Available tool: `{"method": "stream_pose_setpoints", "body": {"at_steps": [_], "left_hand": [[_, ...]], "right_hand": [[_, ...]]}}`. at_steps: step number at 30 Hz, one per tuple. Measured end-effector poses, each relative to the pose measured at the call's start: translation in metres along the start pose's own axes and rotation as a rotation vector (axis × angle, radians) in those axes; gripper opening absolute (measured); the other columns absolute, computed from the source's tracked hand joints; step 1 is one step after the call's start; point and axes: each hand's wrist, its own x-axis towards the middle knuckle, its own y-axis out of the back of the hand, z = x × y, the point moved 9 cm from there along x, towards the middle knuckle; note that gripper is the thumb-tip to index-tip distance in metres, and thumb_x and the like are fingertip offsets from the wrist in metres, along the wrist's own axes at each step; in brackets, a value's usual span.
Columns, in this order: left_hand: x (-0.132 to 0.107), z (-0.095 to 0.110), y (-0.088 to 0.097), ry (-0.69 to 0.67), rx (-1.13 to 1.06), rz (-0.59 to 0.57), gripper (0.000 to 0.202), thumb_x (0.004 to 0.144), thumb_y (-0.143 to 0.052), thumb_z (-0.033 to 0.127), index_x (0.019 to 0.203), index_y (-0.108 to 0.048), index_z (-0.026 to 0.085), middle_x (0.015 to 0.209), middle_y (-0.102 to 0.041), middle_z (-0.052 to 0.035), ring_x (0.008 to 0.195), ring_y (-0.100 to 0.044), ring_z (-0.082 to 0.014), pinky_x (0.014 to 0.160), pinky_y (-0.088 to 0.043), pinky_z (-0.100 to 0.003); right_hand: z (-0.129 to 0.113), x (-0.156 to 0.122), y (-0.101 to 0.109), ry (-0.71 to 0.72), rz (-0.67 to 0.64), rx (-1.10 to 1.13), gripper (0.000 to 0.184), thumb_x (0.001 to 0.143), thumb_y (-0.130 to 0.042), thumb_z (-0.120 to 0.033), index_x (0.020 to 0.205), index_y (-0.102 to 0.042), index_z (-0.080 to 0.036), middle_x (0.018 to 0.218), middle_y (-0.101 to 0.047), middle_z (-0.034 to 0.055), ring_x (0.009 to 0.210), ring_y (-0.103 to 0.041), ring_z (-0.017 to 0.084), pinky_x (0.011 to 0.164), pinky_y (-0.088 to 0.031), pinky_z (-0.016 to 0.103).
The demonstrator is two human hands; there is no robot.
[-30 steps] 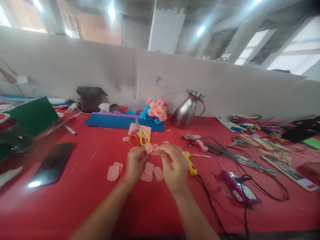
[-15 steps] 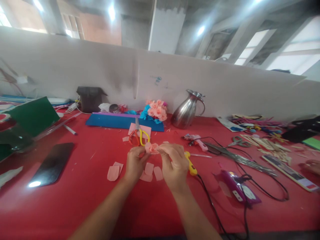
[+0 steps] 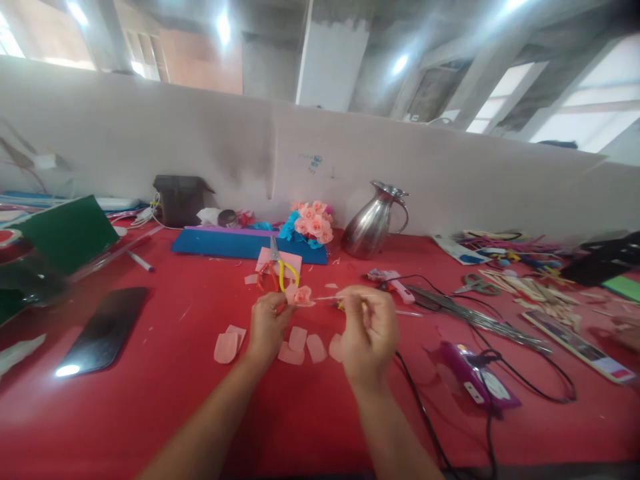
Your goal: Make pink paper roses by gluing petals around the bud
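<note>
My left hand (image 3: 267,327) is closed on the base of a small pink paper rose (image 3: 300,295), held just above the red table (image 3: 165,400). My right hand (image 3: 367,330) is to the right of the rose, fingers pinched. A thin pale strand (image 3: 345,297) runs from the rose to those fingertips. Several cut pink paper petals (image 3: 297,339) lie on the table below and between my hands, and two more petals (image 3: 227,345) lie to the left.
Orange-and-yellow scissors (image 3: 275,273) lie beyond my hands, before a blue sheet (image 3: 225,243) and a paper-flower bouquet (image 3: 311,223). A steel jug (image 3: 373,223) stands at the back. A phone (image 3: 103,330) lies left. A purple device (image 3: 480,383), cables, thin wires (image 3: 475,319) and wooden sticks (image 3: 530,287) lie right.
My right hand has let go of the rose and pulled away to the right, drawing out a thin strand. The left hand keeps the rose in nearly the same place.
</note>
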Motion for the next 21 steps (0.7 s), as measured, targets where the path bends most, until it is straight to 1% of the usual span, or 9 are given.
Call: {"method": "stream_pose_setpoints", "body": {"at_steps": [3,6,8,10,13,15,16,18,21], "left_hand": [[-0.001,-0.001,-0.002,-0.003,-0.020,-0.016,0.012,0.071,-0.061,0.022,0.062,-0.064,0.016,0.070,-0.063,-0.0016,0.067,-0.054,-0.0144,0.062,-0.038,-0.024],[-0.002,0.002,0.000,0.002,-0.101,0.000,0.007,0.069,-0.062,0.020,0.065,-0.067,0.017,0.069,-0.063,-0.0013,0.067,-0.054,-0.0147,0.063,-0.039,-0.024],[-0.002,0.005,0.000,0.003,-0.183,-0.004,0.006,0.068,-0.063,0.018,0.067,-0.068,0.017,0.070,-0.064,-0.0016,0.070,-0.056,-0.0153,0.066,-0.041,-0.024],[-0.002,0.008,0.000,0.007,-0.268,-0.021,0.009,0.068,-0.062,0.016,0.073,-0.070,0.017,0.075,-0.067,-0.0026,0.074,-0.059,-0.0163,0.070,-0.043,-0.025],[-0.001,0.012,-0.004,0.032,-0.381,-0.063,0.017,0.068,-0.061,0.015,0.082,-0.072,0.018,0.085,-0.070,-0.0043,0.083,-0.061,-0.0179,0.079,-0.045,-0.028],[-0.001,0.017,-0.008,0.028,-0.445,-0.111,0.019,0.069,-0.062,0.015,0.084,-0.072,0.018,0.094,-0.069,-0.0055,0.090,-0.061,-0.0187,0.084,-0.044,-0.029],[-0.001,0.020,-0.010,0.021,-0.468,-0.143,0.018,0.069,-0.062,0.016,0.083,-0.072,0.018,0.097,-0.069,-0.0060,0.093,-0.061,-0.0189,0.086,-0.044,-0.030],[-0.002,0.023,-0.016,0.015,-0.487,-0.202,0.016,0.069,-0.063,0.017,0.081,-0.073,0.018,0.099,-0.068,-0.0067,0.093,-0.061,-0.0190,0.086,-0.045,-0.030],[-0.003,0.021,-0.019,0.041,-0.490,-0.213,0.015,0.066,-0.067,0.019,0.080,-0.073,0.017,0.090,-0.070,-0.0061,0.086,-0.062,-0.0183,0.082,-0.046,-0.030]], "right_hand": [[0.012,-0.002,0.009,-0.134,0.100,0.149,0.007,0.090,-0.045,-0.027,0.087,-0.046,-0.021,0.080,-0.059,0.0019,0.073,-0.058,0.014,0.068,-0.046,0.030],[0.027,-0.005,0.007,-0.211,0.081,0.189,0.009,0.090,-0.043,-0.030,0.087,-0.042,-0.022,0.068,-0.054,-0.0030,0.062,-0.054,0.011,0.065,-0.044,0.027],[0.040,-0.008,0.000,-0.254,0.019,0.184,0.010,0.091,-0.042,-0.031,0.086,-0.043,-0.022,0.060,-0.049,-0.0058,0.054,-0.049,0.010,0.061,-0.042,0.025],[0.056,-0.013,-0.010,-0.301,-0.079,0.137,0.014,0.090,-0.042,-0.034,0.085,-0.045,-0.021,0.055,-0.045,-0.0065,0.050,-0.045,0.010,0.055,-0.039,0.023],[0.081,-0.028,-0.034,-0.409,-0.312,0.060,0.022,0.087,-0.045,-0.038,0.076,-0.050,-0.020,0.055,-0.042,-0.0052,0.050,-0.041,0.010,0.050,-0.035,0.022],[0.092,-0.040,-0.049,-0.460,-0.435,0.072,0.027,0.086,-0.045,-0.040,0.070,-0.049,-0.019,0.056,-0.041,-0.0044,0.051,-0.039,0.010,0.050,-0.033,0.022],[0.094,-0.044,-0.056,-0.470,-0.473,0.097,0.027,0.085,-0.046,-0.040,0.068,-0.048,-0.019,0.057,-0.041,-0.0041,0.053,-0.039,0.011,0.050,-0.033,0.022],[0.095,-0.050,-0.064,-0.476,-0.507,0.164,0.025,0.083,-0.046,-0.040,0.068,-0.048,-0.020,0.060,-0.044,-0.0031,0.057,-0.042,0.012,0.053,-0.035,0.023],[0.092,-0.053,-0.069,-0.490,-0.536,0.229,0.020,0.082,-0.046,-0.037,0.075,-0.052,-0.020,0.069,-0.053,-0.0006,0.068,-0.049,0.015,0.063,-0.040,0.025]]}}
